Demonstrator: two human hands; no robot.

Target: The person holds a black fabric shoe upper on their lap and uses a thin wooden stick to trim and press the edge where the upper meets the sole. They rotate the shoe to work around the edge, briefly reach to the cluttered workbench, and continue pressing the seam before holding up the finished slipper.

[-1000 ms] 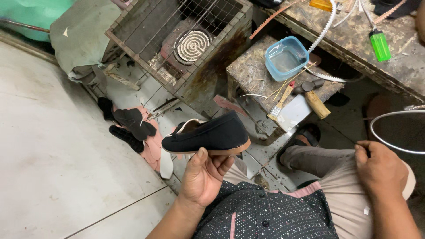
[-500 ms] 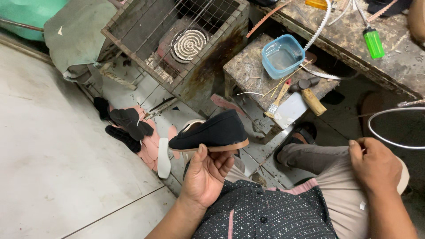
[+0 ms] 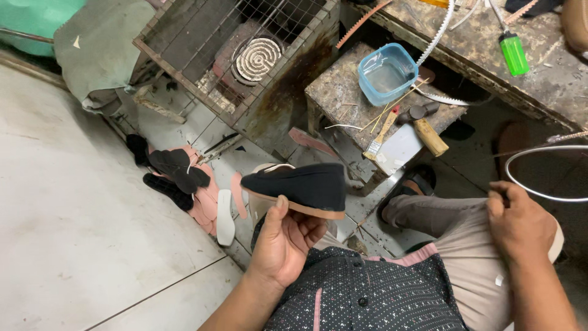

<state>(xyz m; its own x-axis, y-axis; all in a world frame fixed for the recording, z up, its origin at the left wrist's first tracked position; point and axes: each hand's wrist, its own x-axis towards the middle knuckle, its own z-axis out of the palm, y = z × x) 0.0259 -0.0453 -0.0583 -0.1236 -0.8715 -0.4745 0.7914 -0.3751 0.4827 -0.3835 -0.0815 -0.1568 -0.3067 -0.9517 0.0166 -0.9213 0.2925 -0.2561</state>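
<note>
Your left hand (image 3: 286, 242) sits low in the centre of the frame, palm up, thumb raised and fingers curled in a grip, forearm running down to the bottom edge. Your right hand (image 3: 519, 222) rests at the lower right, knuckles up, fingers pinched together.

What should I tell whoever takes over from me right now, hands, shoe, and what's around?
Left hand: holds the black shoe up by its tan sole, toe pointing left.
Right hand: rests on the knee, pinching a thin white wire loop.
Nearby: brush, hammer and blue tub on the small stand; cut insoles piled on the floor.
Done: sole sits on the shoe. Left: cannot tell from this view.
</note>
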